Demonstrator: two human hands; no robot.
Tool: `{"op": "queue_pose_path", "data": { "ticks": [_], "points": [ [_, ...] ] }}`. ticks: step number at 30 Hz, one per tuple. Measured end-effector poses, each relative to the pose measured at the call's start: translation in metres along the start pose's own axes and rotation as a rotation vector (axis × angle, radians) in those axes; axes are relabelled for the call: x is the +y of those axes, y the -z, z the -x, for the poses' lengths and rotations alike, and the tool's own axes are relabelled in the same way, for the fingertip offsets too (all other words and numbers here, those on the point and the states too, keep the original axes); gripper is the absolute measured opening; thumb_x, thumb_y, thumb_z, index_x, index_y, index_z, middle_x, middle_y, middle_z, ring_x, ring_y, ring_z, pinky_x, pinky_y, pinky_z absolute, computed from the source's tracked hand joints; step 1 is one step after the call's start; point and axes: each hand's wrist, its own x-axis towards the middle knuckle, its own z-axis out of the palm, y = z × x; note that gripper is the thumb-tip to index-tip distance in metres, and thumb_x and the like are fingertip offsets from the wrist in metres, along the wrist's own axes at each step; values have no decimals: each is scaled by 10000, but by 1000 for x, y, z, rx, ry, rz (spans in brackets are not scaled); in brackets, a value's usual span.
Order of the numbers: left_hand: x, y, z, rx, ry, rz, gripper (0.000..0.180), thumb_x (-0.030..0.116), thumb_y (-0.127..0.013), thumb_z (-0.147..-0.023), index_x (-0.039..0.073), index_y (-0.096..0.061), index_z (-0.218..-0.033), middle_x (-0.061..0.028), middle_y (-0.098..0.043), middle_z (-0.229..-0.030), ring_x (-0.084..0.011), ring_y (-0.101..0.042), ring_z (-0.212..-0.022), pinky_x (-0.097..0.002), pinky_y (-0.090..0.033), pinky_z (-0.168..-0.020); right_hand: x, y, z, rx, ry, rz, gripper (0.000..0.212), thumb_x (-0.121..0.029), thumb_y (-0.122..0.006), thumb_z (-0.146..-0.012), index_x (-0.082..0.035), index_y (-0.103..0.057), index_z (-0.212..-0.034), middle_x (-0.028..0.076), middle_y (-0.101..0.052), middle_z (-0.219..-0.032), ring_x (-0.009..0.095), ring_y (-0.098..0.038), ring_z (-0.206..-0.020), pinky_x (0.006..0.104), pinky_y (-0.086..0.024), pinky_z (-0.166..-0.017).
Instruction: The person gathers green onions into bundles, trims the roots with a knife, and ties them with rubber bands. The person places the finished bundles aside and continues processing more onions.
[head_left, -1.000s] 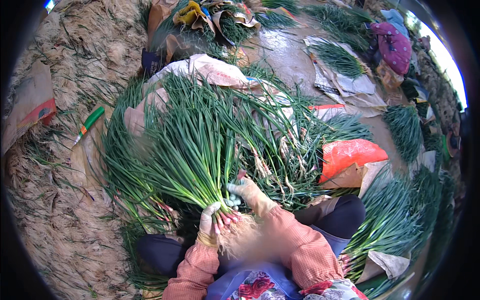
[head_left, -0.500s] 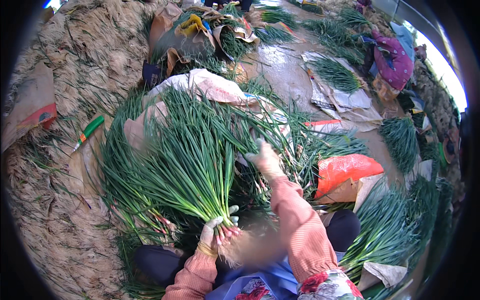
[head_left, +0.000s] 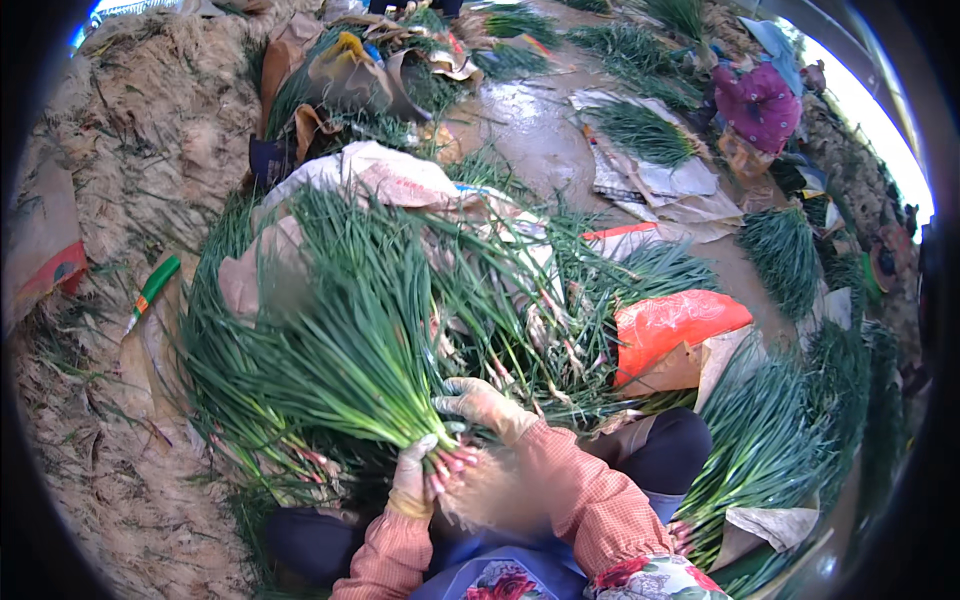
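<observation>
A large fanned bunch of spring onions (head_left: 350,330) spreads up and left in front of me, its pinkish bulbs and pale roots toward my lap. My left hand (head_left: 412,475), in a pale glove, is closed round the stems just above the bulbs. My right hand (head_left: 488,408), gloved too, is at the right side of the same stems with its fingers curled against them; what lies under the fingertips is partly hidden. Just beyond it is a loose pile of spring onions (head_left: 545,335) with tangled bulbs. More spring onions (head_left: 290,445) lie under the bunch at the left.
A green-handled knife (head_left: 155,288) lies on the straw-like root litter (head_left: 90,430) at left. Pale sacking (head_left: 390,175) lies behind the bunch. To the right are a red-orange bag (head_left: 675,335) and more spring onions (head_left: 765,440). A person in purple (head_left: 757,105) works at far right.
My right hand has come back from the loose pile, down and left, to the stems of the bunch. My left hand keeps its hold. The view has shifted slightly.
</observation>
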Motion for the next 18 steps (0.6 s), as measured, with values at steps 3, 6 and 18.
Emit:
{"op": "queue_pose_path", "data": {
  "ticks": [3, 6, 18],
  "points": [
    [6, -7, -8, -93, 155, 409, 554, 319, -577, -834, -101, -477, -1181, -315, -605, -957, -77, -532, -530, -113, -368, -376, 15, 5, -5, 66, -15, -361, 184, -125, -646, -858, -11, -598, -995, 61, -655, -880, 129, -615, -731, 253, -505, -653],
    [7, -3, -6, -223, 139, 500, 532, 239, -578, -848, -109, -425, -1221, -304, -589, -954, -31, -471, -545, -93, -340, -386, 23, -6, -9, 326, 113, -774, 118, -100, -631, -855, -20, -627, -942, 59, -658, -880, 129, -596, -736, 256, -479, -691],
    [3, -10, -8, -38, -148, 87, 494, 312, -515, -861, -116, -526, -1106, -291, -629, -892, -166, -566, -537, -172, -421, -413, 18, -24, -5, 193, 211, -963, 259, -149, -543, -900, 18, -583, -1093, -2, -520, -697, 125, -477, -596, 259, -427, -568]
  ]
}}
